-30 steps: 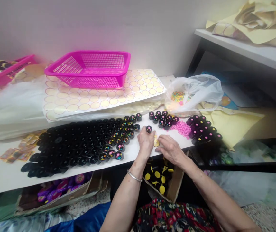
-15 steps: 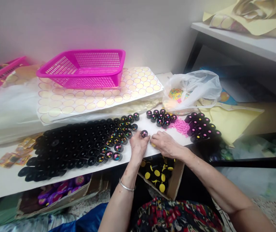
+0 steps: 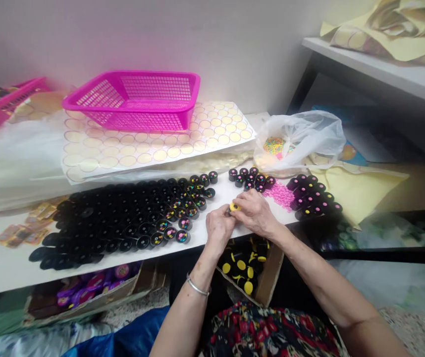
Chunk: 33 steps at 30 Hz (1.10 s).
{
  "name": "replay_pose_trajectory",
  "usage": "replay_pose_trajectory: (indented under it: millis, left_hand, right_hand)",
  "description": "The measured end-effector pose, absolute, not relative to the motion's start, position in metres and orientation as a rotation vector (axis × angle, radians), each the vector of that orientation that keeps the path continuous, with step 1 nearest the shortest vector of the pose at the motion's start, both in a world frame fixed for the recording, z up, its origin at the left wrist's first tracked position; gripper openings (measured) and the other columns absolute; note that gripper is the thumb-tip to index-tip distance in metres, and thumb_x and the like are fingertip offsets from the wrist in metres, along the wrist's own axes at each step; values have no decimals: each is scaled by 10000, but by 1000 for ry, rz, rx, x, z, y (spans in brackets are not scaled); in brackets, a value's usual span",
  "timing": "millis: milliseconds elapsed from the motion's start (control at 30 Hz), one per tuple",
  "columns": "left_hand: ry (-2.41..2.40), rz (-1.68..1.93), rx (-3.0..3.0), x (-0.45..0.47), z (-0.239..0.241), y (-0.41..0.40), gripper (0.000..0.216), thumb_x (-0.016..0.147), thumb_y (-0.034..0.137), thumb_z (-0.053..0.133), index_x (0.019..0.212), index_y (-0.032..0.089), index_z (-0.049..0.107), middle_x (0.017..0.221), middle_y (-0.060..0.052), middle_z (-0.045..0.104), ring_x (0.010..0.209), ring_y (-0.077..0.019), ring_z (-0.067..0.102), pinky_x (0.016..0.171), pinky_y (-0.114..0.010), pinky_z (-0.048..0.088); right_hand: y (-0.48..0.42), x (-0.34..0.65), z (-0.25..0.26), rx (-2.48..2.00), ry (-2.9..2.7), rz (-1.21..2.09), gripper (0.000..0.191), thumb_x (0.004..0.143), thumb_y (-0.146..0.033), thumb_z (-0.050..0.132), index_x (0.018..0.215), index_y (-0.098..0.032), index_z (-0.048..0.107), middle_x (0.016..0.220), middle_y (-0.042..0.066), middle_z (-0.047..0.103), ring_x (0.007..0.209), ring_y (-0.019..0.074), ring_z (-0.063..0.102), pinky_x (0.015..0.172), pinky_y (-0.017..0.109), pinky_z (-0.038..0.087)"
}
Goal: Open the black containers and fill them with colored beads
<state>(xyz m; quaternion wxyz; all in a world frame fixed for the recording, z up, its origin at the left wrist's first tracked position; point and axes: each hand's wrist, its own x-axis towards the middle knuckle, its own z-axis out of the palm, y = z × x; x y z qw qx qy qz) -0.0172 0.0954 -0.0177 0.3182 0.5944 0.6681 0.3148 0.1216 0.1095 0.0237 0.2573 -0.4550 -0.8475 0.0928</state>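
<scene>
My left hand [image 3: 220, 224] and my right hand [image 3: 254, 212] meet above the table's front edge. Between them is a small round yellow cap [image 3: 235, 207], pinched by my right fingers. My left fingers are curled around a small black cup, now almost wholly hidden under the cap and fingers. Left of my hands stand many black cups [image 3: 123, 213], those nearest me holding coloured beads [image 3: 182, 236]. Just beyond my right hand are more black cups [image 3: 253, 177] with pink pieces, beside a heap of pink beads [image 3: 281, 195].
A pink basket [image 3: 131, 124] rests on a sheet of round stickers [image 3: 227, 131]. A plastic bag [image 3: 309, 136] of coloured beads stands behind. Filled black cups [image 3: 314, 198] are at right. Below the edge, a cardboard box [image 3: 273, 277] holds yellow-capped black cups.
My hands have come together. My right hand has brought the yellow cap up over the black cup in my left hand. The view has shifted slightly.
</scene>
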Motion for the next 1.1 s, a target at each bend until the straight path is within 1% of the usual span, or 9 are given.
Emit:
replay_pose_trajectory:
  millis: [133,367,500,567,700,867,967,1033,1100]
  left_hand:
    - [1806,773,1580,-16,-19,97,183,653,273,508,700,189,664,477,49,433,511,-93,297,490,-225,226]
    - [1733,754,1552,-19,-12,99,193,639,258,529,721,179,686,501,30,506,513,-100,361,509,-226,258]
    - [1545,960,1294,-26,-9,103,266,627,200,525,815,147,705,625,10,597,548,-101,445,540,-216,327]
    - [1522,1103,1175,-26,-9,104,263,650,228,550,845,143,706,691,-2,621,568,-100,474,556,-217,357]
    - [1455,1170,1207,-18,-9,104,228,720,334,566,758,162,711,668,-2,611,617,-110,514,568,-212,383]
    - [1446,1167,1287,-15,-12,104,223,750,318,541,733,171,708,708,-13,642,683,-122,550,605,-212,400]
    - [1473,1140,1310,-17,-13,104,229,741,338,554,748,169,709,661,-1,624,609,-108,522,569,-211,381]
    - [1503,1123,1305,-17,-12,104,251,733,371,562,754,167,707,622,6,608,573,-103,505,541,-211,364]
    - [1522,1114,1299,-16,-10,105,291,737,411,553,733,161,702,576,11,588,552,-103,495,522,-211,352]
  right_hand:
    - [109,119,30,-1260,-2401,234,140,827,-256,525,769,-166,615,847,52,595,824,191,399,730,323,307]
    - [113,119,31,-1255,-2465,277,137,822,-243,523,794,-171,636,869,58,584,824,192,397,724,326,305]
    - [115,120,25,-1224,-2419,334,130,816,-249,542,832,-172,646,878,57,591,828,191,412,741,327,333]
    - [116,121,21,-1200,-2374,352,135,816,-252,547,851,-170,648,873,59,601,827,192,423,752,333,351]
    - [114,122,15,-1162,-2263,321,138,814,-239,547,875,-156,639,875,76,616,841,203,447,760,349,393]
    - [103,122,13,-1143,-1980,318,172,783,-293,588,888,-160,617,968,101,611,917,222,493,793,364,426]
    - [89,114,12,-1350,-1581,495,203,813,-355,532,748,-169,581,757,63,589,703,168,527,647,309,443]
    - [83,107,11,-1480,-1325,786,277,811,-429,515,701,-176,540,566,-1,510,505,117,464,486,251,389]
    - [80,99,8,-1529,-1127,1082,352,779,-520,520,693,-179,509,460,-46,443,391,87,401,387,215,320]
